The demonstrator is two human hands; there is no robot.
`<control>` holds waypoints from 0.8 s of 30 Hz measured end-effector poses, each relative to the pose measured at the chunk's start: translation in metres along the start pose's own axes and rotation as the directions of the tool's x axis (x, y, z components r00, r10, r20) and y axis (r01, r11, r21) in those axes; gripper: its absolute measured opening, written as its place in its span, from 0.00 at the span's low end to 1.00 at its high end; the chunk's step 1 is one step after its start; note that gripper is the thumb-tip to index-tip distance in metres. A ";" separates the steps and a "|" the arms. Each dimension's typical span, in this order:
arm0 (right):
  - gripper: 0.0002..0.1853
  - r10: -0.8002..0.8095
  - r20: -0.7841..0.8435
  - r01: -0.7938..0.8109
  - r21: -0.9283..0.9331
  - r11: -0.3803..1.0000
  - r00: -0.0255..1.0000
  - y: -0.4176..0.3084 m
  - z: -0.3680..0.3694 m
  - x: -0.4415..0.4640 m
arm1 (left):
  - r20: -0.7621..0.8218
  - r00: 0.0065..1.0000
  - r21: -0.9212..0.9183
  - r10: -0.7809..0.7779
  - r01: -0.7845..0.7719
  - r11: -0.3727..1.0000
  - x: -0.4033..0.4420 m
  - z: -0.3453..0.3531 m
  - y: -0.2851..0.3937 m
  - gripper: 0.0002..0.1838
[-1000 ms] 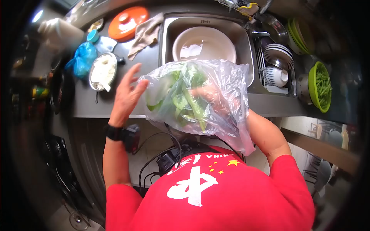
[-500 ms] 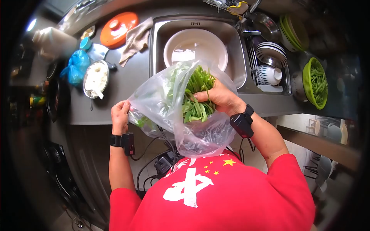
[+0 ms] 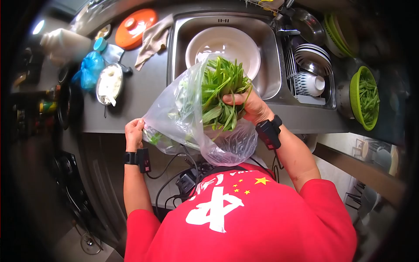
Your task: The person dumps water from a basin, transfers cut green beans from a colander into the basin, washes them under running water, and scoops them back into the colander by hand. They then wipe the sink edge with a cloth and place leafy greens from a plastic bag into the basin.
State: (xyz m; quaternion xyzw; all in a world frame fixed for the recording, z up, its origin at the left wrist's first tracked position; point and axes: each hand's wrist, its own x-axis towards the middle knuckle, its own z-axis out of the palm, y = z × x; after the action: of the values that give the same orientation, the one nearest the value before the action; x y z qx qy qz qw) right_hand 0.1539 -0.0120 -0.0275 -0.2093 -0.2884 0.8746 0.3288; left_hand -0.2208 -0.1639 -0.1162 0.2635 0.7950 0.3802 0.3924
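Observation:
My left hand (image 3: 134, 131) pinches the left end of a clear plastic bag (image 3: 163, 111) in front of the counter edge. Wrapped around a bunch of leafy greens (image 3: 222, 87) is my right hand (image 3: 248, 104), its thumb across the stems. The bunch is at the bag's mouth, cut stem ends pointing up toward the sink. Other greens show blurred through the plastic on the left. Behind the bag, a large white basin (image 3: 209, 43) sits in the steel sink (image 3: 271, 65), its near part hidden by the greens.
To the right stand a dish rack with bowls (image 3: 309, 84) and a green basket (image 3: 356, 98) of green beans. On the left counter are a dish of white food (image 3: 109, 85), a blue bag (image 3: 91, 70), an orange lid (image 3: 136, 28) and a cloth (image 3: 153, 41).
My right hand has raised the greens slightly, and more of the bunch shows outside the plastic. My left hand keeps its pinch on the bag. The camera view has shifted a little.

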 end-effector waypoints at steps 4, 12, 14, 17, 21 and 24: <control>0.29 -0.022 -0.038 0.027 0.140 0.990 0.999 0.019 -0.007 0.001 | -0.044 0.999 0.034 0.006 -0.005 0.999 -0.010 0.000 0.004 0.11; 0.32 0.009 -0.005 -0.008 0.207 0.978 1.000 0.035 -0.013 -0.001 | 0.014 0.999 0.094 0.031 -0.032 0.995 0.009 -0.009 0.003 0.11; 0.31 -0.024 0.011 0.022 0.149 0.989 1.000 0.034 -0.005 0.002 | 0.022 1.000 0.120 0.018 -0.020 0.993 0.012 -0.011 0.002 0.09; 0.32 0.122 -0.080 -0.105 0.187 0.977 0.989 0.035 -0.005 0.007 | 0.131 0.977 0.272 0.168 -0.198 0.942 0.007 -0.008 0.017 0.10; 0.31 0.099 -0.105 -0.096 0.028 0.995 0.990 0.030 0.021 0.018 | 0.237 0.672 0.370 0.701 -0.730 0.575 0.007 -0.002 0.066 0.20; 0.34 0.124 -0.028 -0.125 -0.027 0.992 0.992 0.035 0.023 0.029 | 0.223 0.607 0.137 0.762 -0.794 0.592 -0.005 0.026 0.110 0.15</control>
State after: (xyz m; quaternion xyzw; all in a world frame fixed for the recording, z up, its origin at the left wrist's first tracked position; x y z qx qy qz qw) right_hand 0.1054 -0.0216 -0.0380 -0.2429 -0.2829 0.8864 0.2743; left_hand -0.1837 -0.0940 -0.0353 0.6529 0.6067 0.4023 0.2093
